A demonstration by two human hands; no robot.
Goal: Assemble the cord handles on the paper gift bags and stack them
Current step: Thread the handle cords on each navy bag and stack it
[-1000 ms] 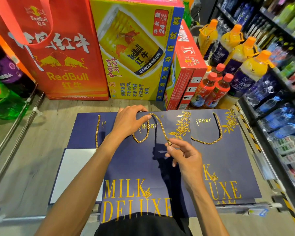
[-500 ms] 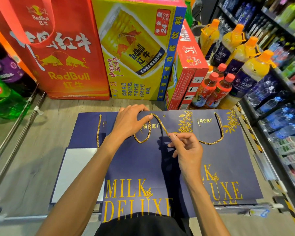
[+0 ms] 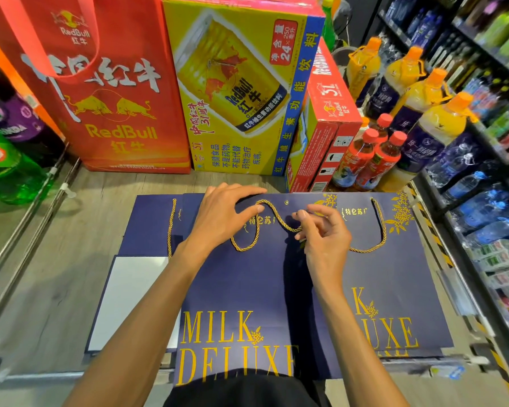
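Here the left hand [image 3: 222, 220], fingers together, presses the top edge of the navy bag [image 3: 247, 289]; the right hand [image 3: 325, 240] pinches the gold cord [image 3: 279, 221]. The wooden surface [image 3: 71, 259] is free at nine o'clock.

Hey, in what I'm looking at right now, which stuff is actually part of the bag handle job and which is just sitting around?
Part of the job:
top gift bag, gold cord, eyelet, bags underneath, left hand, right hand.

Just lying about:
red Red Bull bag, yellow carton, red cartons, orange-capped bottles, green bottle.
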